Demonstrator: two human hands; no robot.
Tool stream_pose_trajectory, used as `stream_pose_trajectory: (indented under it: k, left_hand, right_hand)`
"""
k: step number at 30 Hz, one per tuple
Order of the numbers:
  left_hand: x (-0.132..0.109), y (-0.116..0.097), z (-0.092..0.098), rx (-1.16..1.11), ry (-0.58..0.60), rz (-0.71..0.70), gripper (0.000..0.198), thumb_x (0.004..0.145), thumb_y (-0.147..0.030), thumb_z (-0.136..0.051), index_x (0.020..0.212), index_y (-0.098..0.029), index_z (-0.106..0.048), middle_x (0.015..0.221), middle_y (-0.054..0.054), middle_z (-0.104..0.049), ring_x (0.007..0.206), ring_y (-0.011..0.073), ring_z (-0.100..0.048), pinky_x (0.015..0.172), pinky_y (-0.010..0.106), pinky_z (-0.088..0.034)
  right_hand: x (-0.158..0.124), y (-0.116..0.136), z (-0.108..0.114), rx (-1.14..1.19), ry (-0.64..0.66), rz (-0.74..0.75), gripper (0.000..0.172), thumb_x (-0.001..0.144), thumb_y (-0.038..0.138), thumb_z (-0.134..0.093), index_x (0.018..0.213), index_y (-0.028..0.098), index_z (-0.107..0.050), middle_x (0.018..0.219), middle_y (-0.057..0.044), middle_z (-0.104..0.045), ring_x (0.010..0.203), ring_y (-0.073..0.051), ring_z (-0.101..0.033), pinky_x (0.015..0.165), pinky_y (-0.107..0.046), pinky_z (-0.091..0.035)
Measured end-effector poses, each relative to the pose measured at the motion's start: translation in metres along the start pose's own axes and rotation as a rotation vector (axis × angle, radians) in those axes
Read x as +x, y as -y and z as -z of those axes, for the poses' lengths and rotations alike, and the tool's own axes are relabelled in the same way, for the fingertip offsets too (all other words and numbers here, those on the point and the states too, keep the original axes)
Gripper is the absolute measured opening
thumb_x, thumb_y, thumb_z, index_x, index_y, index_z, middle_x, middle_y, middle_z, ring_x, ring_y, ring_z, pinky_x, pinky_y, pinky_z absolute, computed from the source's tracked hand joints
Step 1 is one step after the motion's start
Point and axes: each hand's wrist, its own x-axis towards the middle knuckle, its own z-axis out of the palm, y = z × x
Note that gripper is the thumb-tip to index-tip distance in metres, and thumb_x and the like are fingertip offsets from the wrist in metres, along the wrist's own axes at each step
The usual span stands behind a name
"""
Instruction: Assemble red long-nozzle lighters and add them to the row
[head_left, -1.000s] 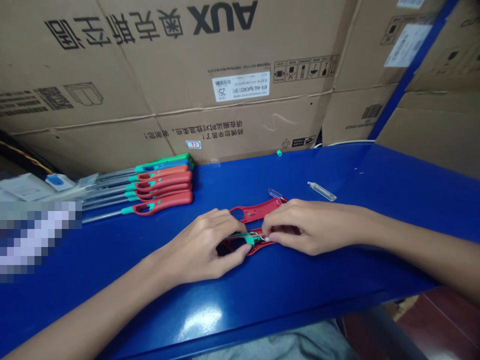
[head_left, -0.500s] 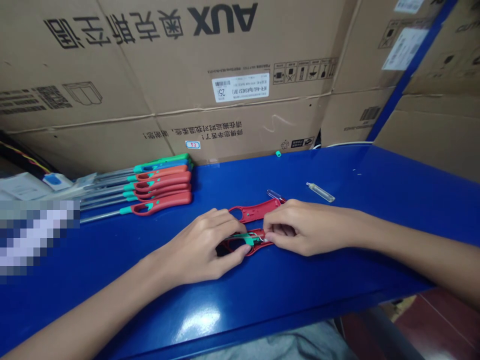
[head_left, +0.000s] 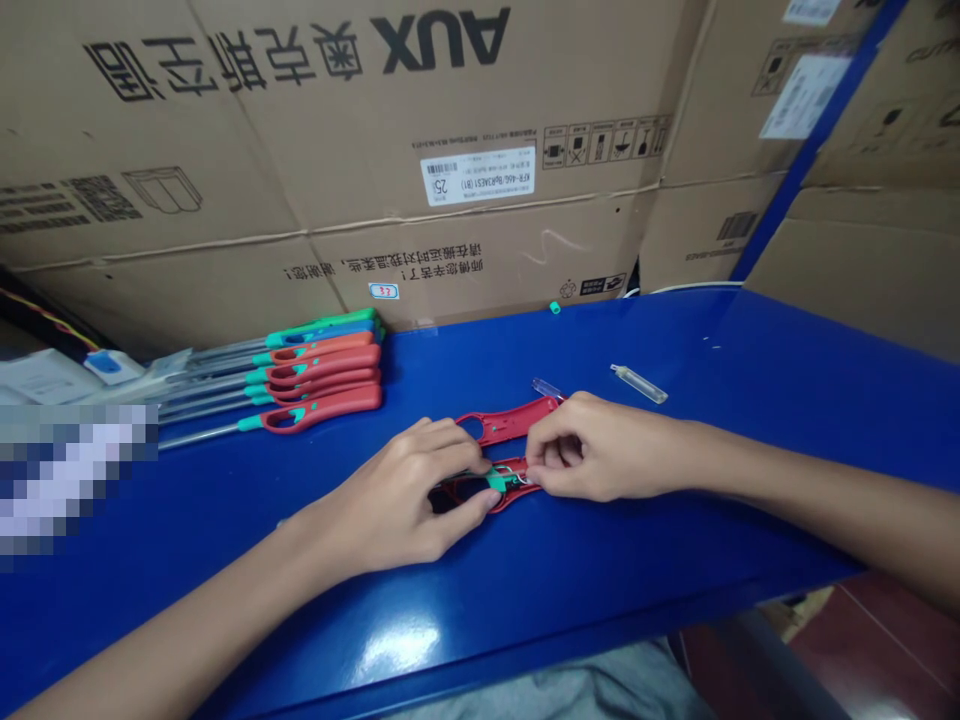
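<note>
An opened red lighter handle half [head_left: 504,503] lies on the blue table, its inside facing up. My left hand [head_left: 409,490] is closed around its left part, thumb and fingers pinching the green trigger [head_left: 496,481]. A thin white wire [head_left: 523,479] curves out to the right of the trigger. At that wire's end, over the handle's right part, my right hand [head_left: 592,450] is closed in a pinch; its fingertips partly cover the wire. Just behind lies the matching red handle half [head_left: 517,422], with a round opening at its left end.
A clear tube [head_left: 547,388] lies partly behind my right hand, another clear tube [head_left: 640,383] farther right. Several long-necked lighters [head_left: 322,408] are lined up at the left. A small green ring [head_left: 555,308] sits near the cardboard wall [head_left: 360,230] at the back.
My right hand's fingers have shifted slightly at the wire, and the hand has tilted a little. The left hand keeps its hold on the trigger.
</note>
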Motion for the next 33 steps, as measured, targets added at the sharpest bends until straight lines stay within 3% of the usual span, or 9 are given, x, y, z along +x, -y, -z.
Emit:
stream_pose_trajectory:
  k: [8, 13, 18, 23, 33]
  left_hand:
    - [-0.001, 0.000, 0.003, -0.011, 0.016, 0.008, 0.015, 0.091, -0.028, -0.057, 0.097, -0.018, -0.066, 0.091, 0.005, -0.069, 0.088, 0.0201, -0.060, 0.084, 0.036, -0.045]
    - [-0.003, 0.000, 0.021, 0.057, 0.002, -0.032, 0.026, 0.079, -0.028, -0.067, 0.103, -0.016, -0.064, 0.095, 0.006, -0.068, 0.089, 0.0221, -0.059, 0.083, 0.037, -0.045]
    - [-0.006, 0.006, 0.037, 0.143, 0.085, 0.007, 0.018, 0.074, -0.022, -0.061, 0.091, -0.017, -0.064, 0.084, 0.004, -0.065, 0.076, 0.0197, -0.058, 0.071, 0.033, -0.045]
    - [-0.006, 0.012, 0.037, 0.150, 0.165, 0.020, 0.011, 0.073, -0.016, -0.059, 0.083, -0.018, -0.063, 0.078, 0.001, -0.065, 0.072, 0.0171, -0.058, 0.068, 0.028, -0.044]
    - [-0.008, 0.012, 0.039, 0.138, 0.169, 0.078, 0.009, 0.075, -0.018, -0.060, 0.082, -0.019, -0.065, 0.079, 0.002, -0.067, 0.070, 0.0168, -0.059, 0.064, 0.026, -0.045]
  right_hand:
    - [-0.003, 0.001, 0.001, -0.082, -0.003, 0.058, 0.011, 0.079, 0.015, -0.056, 0.071, 0.015, -0.064, 0.059, 0.004, -0.059, 0.053, -0.007, -0.051, 0.052, -0.019, -0.038]
    - [-0.005, 0.003, 0.005, -0.159, 0.022, 0.071, 0.021, 0.088, 0.024, -0.053, 0.071, 0.015, -0.062, 0.058, 0.003, -0.058, 0.051, -0.008, -0.050, 0.050, -0.022, -0.035]
    - [-0.008, 0.006, 0.009, -0.214, 0.031, 0.068, 0.022, 0.088, 0.027, -0.057, 0.072, 0.015, -0.063, 0.063, 0.001, -0.062, 0.054, -0.009, -0.052, 0.051, -0.022, -0.034]
    - [-0.011, 0.005, 0.012, -0.256, 0.037, 0.041, 0.018, 0.086, 0.025, -0.059, 0.071, 0.017, -0.063, 0.063, 0.002, -0.063, 0.055, -0.010, -0.053, 0.052, -0.023, -0.035]
    - [-0.011, 0.005, 0.010, -0.253, -0.031, 0.079, 0.016, 0.087, 0.027, -0.059, 0.082, 0.016, -0.069, 0.068, -0.001, -0.067, 0.058, -0.011, -0.057, 0.052, -0.023, -0.035]
